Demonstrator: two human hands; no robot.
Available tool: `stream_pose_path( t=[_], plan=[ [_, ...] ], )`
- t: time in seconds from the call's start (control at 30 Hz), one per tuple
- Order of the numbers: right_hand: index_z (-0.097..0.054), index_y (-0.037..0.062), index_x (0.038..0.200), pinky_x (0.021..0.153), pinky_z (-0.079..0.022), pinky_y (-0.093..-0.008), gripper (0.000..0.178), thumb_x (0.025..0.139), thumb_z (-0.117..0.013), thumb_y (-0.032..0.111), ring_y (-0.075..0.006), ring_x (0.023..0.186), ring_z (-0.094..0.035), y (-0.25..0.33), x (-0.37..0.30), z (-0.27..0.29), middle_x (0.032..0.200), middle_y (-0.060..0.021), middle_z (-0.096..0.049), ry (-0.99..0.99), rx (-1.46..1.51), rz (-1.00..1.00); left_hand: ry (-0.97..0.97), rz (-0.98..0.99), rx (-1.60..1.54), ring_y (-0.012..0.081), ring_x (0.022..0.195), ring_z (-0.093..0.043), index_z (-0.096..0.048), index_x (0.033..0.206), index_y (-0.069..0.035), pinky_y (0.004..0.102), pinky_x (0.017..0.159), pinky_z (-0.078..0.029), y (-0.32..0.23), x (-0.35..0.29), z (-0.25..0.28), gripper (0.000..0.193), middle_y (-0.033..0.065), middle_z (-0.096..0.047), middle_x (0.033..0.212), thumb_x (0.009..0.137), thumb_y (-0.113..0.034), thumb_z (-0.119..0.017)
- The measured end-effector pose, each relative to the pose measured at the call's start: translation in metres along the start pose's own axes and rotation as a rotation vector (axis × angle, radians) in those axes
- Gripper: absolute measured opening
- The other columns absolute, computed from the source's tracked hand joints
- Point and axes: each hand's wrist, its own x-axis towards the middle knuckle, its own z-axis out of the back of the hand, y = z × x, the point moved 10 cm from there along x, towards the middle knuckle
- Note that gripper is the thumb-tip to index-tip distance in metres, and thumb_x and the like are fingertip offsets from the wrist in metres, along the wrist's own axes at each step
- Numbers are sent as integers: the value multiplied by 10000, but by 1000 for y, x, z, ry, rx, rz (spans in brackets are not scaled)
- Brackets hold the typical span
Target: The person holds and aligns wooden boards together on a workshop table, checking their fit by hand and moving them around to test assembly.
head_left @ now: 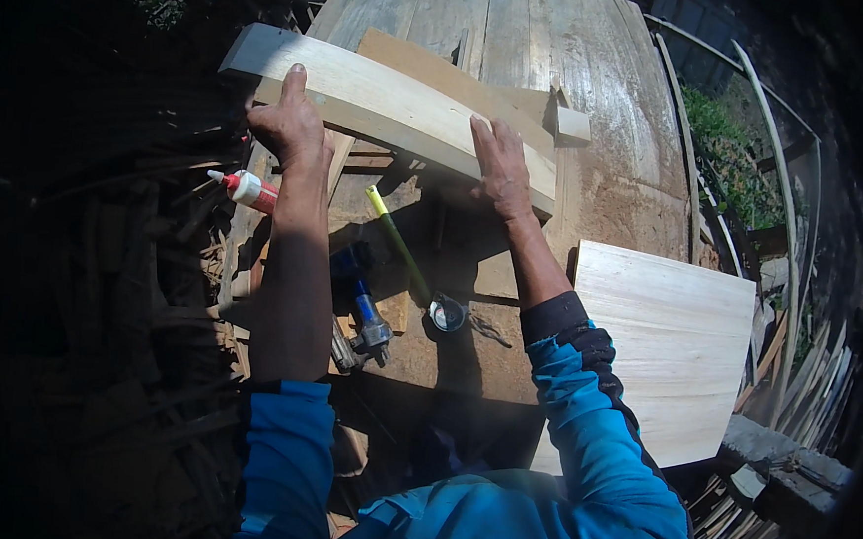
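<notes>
A long pale wooden plank (393, 94) slants across the upper middle, its left end farther from me. My left hand (292, 131) is closed round its near edge toward the left end, thumb on the upper face. Close to the right end, my right hand (503, 170) grips the same plank with its fingers over the top; its thumb is mostly hidden. Below the plank lies a tape measure (447, 313) with its yellow blade pulled out. Beside it rests a blue and grey power tool (369, 320), partly in shadow.
The weathered wooden table (613, 43) stretches away beyond the plank. On it lie a brown board (391, 48) and a small wood block (572, 126). A glue bottle (251, 190) with a red tip sits left. A wide pale panel (660, 333) overhangs at right. Scrap sticks (820, 382) are piled alongside.
</notes>
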Motion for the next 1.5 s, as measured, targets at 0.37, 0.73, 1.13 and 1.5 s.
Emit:
stream_pose_path(
  t=[0.37, 0.73, 1.13, 1.5],
  plan=[
    [-414, 163, 1552, 1188, -357, -545, 1126, 538, -896, 71, -419, 1366, -456, -1, 1, -1, 1450, -180, -467, 35, 29, 12, 21, -23, 74, 246, 972, -705, -563, 1211, 133, 381, 879, -584, -8, -5, -1, 412, 197, -699, 1143, 887, -17, -767],
    [-501, 99, 1452, 1140, -379, -601, 958, 558, -834, 8, -447, 1305, -463, 0, 5, 7, 1367, -198, -499, -2, 70, 12, 24, 34, 44, 251, 917, -717, -589, 1207, 120, 379, 831, -607, 0, -5, -2, 396, 200, -710, 1111, 902, -55, -771],
    [-451, 146, 1534, 1198, -350, -559, 1039, 579, -855, 68, -422, 1388, -453, -5, 4, 1, 1472, -202, -471, 29, 45, -6, 81, 147, -46, 247, 1087, -670, -539, 1338, -8, 391, 876, -555, 115, -8, 63, 530, 135, -640, 1257, 1057, -456, -571],
    [-450, 147, 1534, 1195, -385, -507, 1111, 518, -876, 8, -422, 1385, -464, -17, 0, -6, 1483, -199, -483, 42, 93, -30, 899, -38, 736, 410, 1096, -654, -660, 1158, 17, 476, 960, -506, 273, -177, 43, 317, 276, -678, 1130, 962, -230, -629]
  ],
)
